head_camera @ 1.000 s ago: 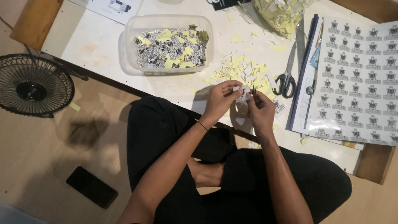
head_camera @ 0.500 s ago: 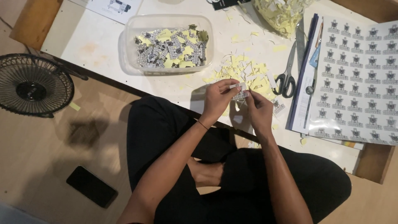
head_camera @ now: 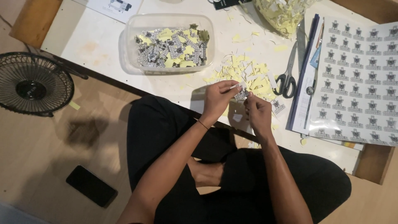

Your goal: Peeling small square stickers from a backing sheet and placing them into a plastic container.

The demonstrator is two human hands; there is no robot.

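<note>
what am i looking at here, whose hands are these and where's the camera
The camera sits on a person's head and looks straight down, so you see their own arms and crossed legs as they sit on the floor at a low white table. The left hand and right hand meet over the table edge and together pinch one small printed sticker. Behind it lies a heap of yellow paper scraps. A clear plastic tub holds more stickers and scraps. To the right lie scissors and a sheet of uncut stickers. On the floor stand a black fan and a dark phone.
</note>
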